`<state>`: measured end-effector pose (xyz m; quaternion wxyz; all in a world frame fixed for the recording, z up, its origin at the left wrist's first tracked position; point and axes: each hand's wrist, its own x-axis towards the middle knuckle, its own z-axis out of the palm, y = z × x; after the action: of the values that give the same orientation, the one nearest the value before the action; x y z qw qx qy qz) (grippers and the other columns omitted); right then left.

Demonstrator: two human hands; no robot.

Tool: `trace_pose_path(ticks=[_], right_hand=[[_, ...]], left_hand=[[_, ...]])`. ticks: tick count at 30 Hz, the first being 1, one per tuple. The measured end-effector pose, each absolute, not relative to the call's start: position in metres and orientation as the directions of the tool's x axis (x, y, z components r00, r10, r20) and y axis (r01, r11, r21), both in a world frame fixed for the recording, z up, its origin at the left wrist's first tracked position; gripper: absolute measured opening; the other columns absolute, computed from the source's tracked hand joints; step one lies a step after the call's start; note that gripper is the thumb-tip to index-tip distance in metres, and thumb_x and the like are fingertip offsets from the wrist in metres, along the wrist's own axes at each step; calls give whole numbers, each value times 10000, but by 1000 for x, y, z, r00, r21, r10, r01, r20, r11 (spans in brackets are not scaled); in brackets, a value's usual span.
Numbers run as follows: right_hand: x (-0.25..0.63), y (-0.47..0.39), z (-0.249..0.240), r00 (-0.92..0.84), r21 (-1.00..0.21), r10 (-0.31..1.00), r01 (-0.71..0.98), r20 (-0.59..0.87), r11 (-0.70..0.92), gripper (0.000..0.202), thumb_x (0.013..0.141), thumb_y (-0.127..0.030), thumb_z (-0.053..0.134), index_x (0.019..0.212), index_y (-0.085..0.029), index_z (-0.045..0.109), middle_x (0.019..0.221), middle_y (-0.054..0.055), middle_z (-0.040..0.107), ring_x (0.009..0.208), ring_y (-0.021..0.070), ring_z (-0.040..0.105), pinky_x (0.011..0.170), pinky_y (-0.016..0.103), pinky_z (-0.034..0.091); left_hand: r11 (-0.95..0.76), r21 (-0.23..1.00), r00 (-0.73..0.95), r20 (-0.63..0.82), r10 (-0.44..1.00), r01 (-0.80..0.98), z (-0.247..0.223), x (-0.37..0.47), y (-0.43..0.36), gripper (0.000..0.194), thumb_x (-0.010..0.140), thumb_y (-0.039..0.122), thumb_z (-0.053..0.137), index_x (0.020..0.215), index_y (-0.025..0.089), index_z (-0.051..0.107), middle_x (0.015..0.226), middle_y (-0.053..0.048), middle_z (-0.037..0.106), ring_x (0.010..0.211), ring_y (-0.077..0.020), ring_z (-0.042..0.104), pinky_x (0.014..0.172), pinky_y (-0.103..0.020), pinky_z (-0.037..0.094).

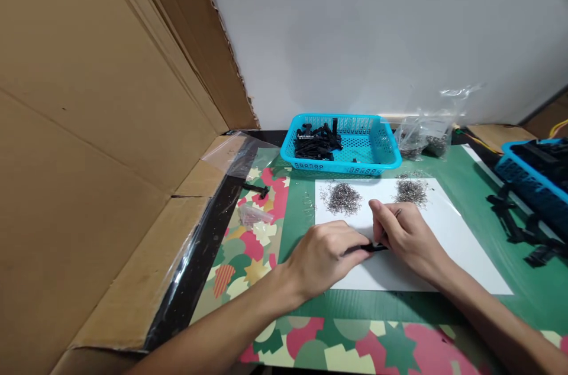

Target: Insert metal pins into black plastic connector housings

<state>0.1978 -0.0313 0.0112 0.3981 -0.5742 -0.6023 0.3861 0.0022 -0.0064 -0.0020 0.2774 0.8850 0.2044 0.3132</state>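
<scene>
My left hand point(331, 248) is closed around a slim black plastic part point(376, 247), low over a white sheet of paper point(457, 256). Against the part's right end, the fingers of my right hand point(406, 236) are pinched together. A thin metal tool point(398, 213) shows between them; most of it is hidden by the hand, so its kind is unclear. Beyond my hands, two heaps of tiny metal pieces lie on the paper: a left heap point(344, 199) and a right heap point(411, 191).
A blue basket point(341, 168) holding black parts stands at the back, beside clear bags point(426, 135) of metal pieces. Another blue basket point(532, 177) and loose black parts point(515, 221) are on the right. A small plastic bag point(255, 215) lies left; cardboard point(110, 97) walls that side.
</scene>
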Motion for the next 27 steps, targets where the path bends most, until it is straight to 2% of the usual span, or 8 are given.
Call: trace_pose_path(ticks=[9, 15, 19, 23, 25, 27], right_hand=[[196, -34, 10, -77, -824, 975, 524, 209, 218, 749, 1079, -655, 357, 508, -210, 549, 440, 1, 526, 419, 117, 475, 513, 268, 363], [188, -36, 6, -116, -747, 941, 581, 316, 323, 716, 1102, -617, 321, 543, -213, 511, 455, 7, 558, 402, 106, 465, 500, 272, 336], [194, -37, 11, -50, -841, 951, 454, 307, 295, 742, 1087, -623, 389, 500, -202, 555, 411, 4, 512, 388, 104, 453, 464, 260, 337], [229, -30, 18, 201, -927, 922, 250, 333, 280, 805, 1066, -705, 333, 483, -206, 576, 396, 18, 473, 385, 122, 445, 422, 268, 329], [253, -26, 19, 276, -938, 905, 218, 325, 270, 818, 1022, -792, 296, 576, -202, 645, 436, 18, 493, 389, 133, 454, 397, 271, 308], [272, -21, 19, 264, -944, 915, 210, 305, 255, 856, 988, -845, 251, 751, -191, 750, 568, 49, 604, 453, 157, 534, 411, 279, 369]], left_hand=[[-760, 617, 727, 424, 540, 205, -3, 4, -7, 97, 973, 108, 709, 1010, 123, 797, 956, -62, 831, 865, -215, 754, 790, -313, 601], [-697, 682, 733, 355, 580, 222, -5, 4, -6, 164, 987, 92, 665, 953, 157, 812, 918, -64, 813, 897, -219, 755, 830, -321, 596], [-646, 721, 689, 337, 642, 249, -1, 5, -7, 62, 957, 138, 728, 963, 162, 784, 937, -60, 792, 892, -213, 737, 823, -323, 577], [-555, 780, 596, 306, 742, 290, 4, 4, -8, 123, 987, 265, 718, 1080, 185, 713, 954, -39, 742, 856, -185, 696, 783, -314, 547], [-465, 836, 544, 256, 799, 291, 7, 3, -8, 149, 1018, 319, 674, 1112, 205, 662, 966, -26, 712, 862, -173, 684, 787, -307, 537], [-376, 889, 497, 211, 842, 260, 9, 1, -7, 163, 1047, 363, 624, 1119, 219, 602, 985, -23, 692, 886, -170, 676, 800, -306, 528]])
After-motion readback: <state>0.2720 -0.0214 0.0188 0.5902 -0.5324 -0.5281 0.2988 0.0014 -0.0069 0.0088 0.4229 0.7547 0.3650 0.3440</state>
